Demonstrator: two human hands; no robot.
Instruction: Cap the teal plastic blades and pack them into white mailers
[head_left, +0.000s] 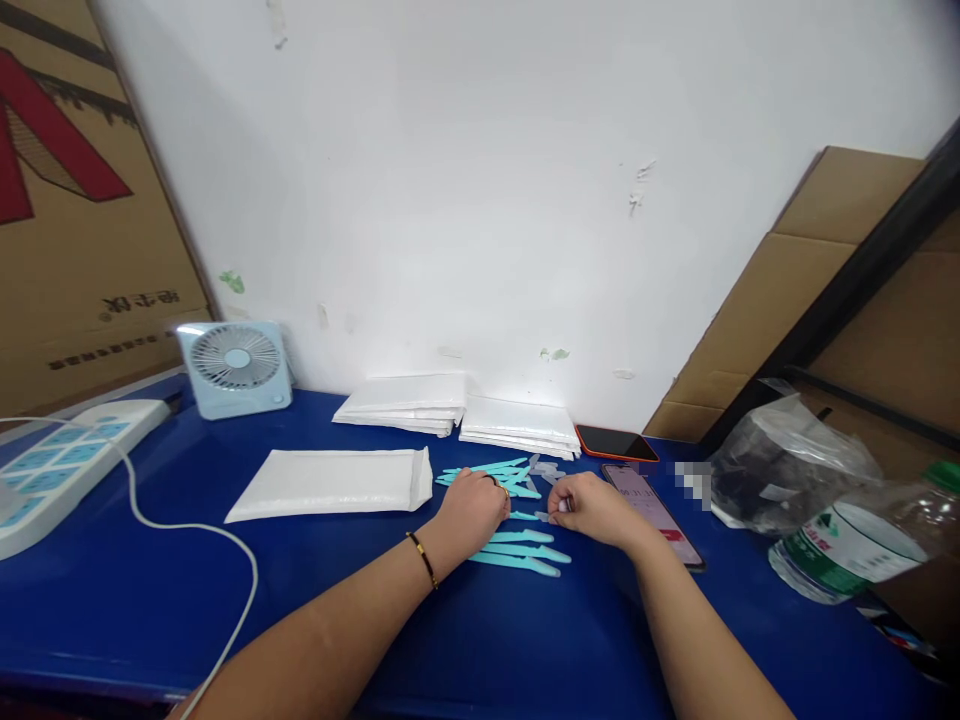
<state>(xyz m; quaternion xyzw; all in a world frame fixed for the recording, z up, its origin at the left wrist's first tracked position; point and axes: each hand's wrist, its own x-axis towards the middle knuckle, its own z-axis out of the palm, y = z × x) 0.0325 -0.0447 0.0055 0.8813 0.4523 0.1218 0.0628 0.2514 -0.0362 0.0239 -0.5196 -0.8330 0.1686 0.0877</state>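
My left hand is closed on a turquoise eyebrow razor, whose blade end points right. My right hand pinches a small clear cap at that tip; whether the cap is on the blade, I cannot tell. Just below my left hand, several turquoise razors lie side by side on the blue table. A loose pile of more razors sits behind my hands. Small clear caps are scattered beside the pile, near my right fingers.
To the left lie a white padded mailer, a power strip with its cable, and a blue fan. Stacked mailers rest against the wall. Two phones, a plastic bag and a bottle are right.
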